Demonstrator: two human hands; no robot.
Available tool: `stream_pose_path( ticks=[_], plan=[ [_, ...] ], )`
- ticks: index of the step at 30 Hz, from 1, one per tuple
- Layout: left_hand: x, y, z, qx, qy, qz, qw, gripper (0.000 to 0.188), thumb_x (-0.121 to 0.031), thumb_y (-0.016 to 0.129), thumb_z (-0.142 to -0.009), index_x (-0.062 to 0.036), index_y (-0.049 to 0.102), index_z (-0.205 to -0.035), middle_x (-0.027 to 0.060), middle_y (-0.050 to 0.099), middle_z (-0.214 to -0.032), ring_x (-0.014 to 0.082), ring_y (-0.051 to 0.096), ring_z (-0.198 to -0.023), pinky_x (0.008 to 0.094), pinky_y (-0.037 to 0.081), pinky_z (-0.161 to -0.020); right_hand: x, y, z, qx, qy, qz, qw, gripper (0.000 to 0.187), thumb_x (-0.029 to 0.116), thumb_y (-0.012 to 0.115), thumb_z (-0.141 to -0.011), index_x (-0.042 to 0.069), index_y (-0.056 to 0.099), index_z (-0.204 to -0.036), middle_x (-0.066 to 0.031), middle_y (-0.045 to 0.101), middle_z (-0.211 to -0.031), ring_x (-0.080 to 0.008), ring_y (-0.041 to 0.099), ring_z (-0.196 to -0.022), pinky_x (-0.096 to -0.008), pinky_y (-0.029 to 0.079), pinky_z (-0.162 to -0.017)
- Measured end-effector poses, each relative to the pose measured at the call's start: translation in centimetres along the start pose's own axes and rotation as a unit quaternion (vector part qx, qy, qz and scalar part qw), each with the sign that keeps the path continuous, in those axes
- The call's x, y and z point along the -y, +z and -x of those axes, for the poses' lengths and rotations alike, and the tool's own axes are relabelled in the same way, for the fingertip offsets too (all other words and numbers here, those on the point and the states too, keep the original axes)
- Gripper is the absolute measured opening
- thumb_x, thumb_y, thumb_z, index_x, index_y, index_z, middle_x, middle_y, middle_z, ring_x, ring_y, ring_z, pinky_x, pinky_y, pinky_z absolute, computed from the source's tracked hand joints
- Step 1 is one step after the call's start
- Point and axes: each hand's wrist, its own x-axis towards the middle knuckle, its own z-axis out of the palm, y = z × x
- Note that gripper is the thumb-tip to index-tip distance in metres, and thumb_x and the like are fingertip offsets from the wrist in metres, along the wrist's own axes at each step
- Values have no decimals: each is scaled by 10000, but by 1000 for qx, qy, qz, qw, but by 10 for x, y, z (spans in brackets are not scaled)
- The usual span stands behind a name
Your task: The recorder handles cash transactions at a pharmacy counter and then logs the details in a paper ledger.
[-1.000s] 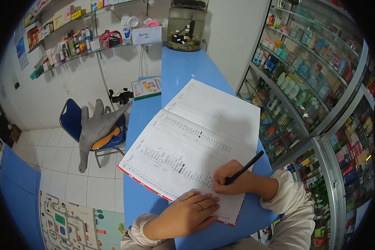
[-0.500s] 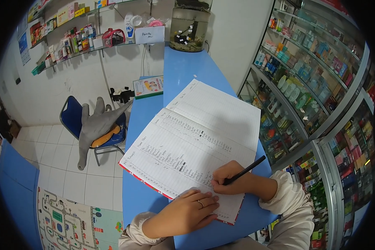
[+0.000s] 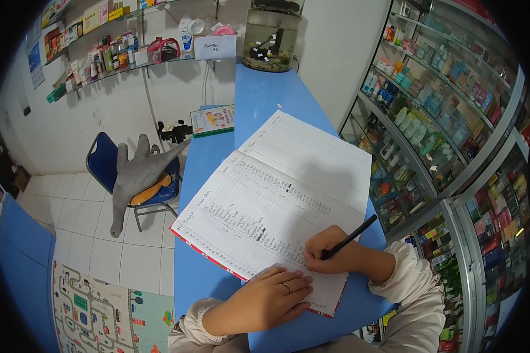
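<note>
An open lined notebook [image 3: 312,147] with a red cover edge lies slantwise on the blue table [image 3: 265,94]. Handwritten columns fill much of its nearer page; the farther page is mostly blank below its headings. My right hand [image 3: 330,250] grips a black pen [image 3: 359,230], its fingers closed low on the barrel and its side resting on the nearer page. The pen's tip is hidden behind my fingers. My left hand [image 3: 268,299], with a ring on one finger, lies flat over the page's lower edge, fingers stretched toward the right hand.
A glass fish tank [image 3: 271,44] stands at the table's far end. Left of the notebook lies a printed booklet [image 3: 213,120]. A blue chair [image 3: 103,156] bears a grey plush toy [image 3: 138,176]. Glass display shelves [image 3: 430,117] line the right; a stocked wall shelf [image 3: 115,72] hangs at the left.
The whole view has shifted slightly, moving the scene a little to the right in the picture. My right hand still grips the pen, and my left hand stays on the page.
</note>
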Motion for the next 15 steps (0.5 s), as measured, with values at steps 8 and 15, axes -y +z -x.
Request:
stream_pose_path(
  ticks=[8,15],
  plan=[
    [0,0,1,1,-5,8,1000,252,-151,685,-763,5,643,-957,119,633,-1047,265,609,-966,350,472,-845,0,-1,-1,-3,-1,-18,1000,290,28,637,-739,40,404,-566,-51,446,-500,-149,413,-421,-280,345,-429],
    [1,1,2,-1,-6,13,1000,264,-157,687,-761,7,640,-961,122,632,-1052,266,610,-969,351,472,-849,1,-1,-2,-4,15,-8,1000,274,40,627,-745,31,420,-567,-57,438,-495,-133,420,-435,-280,344,-435]
  ],
)
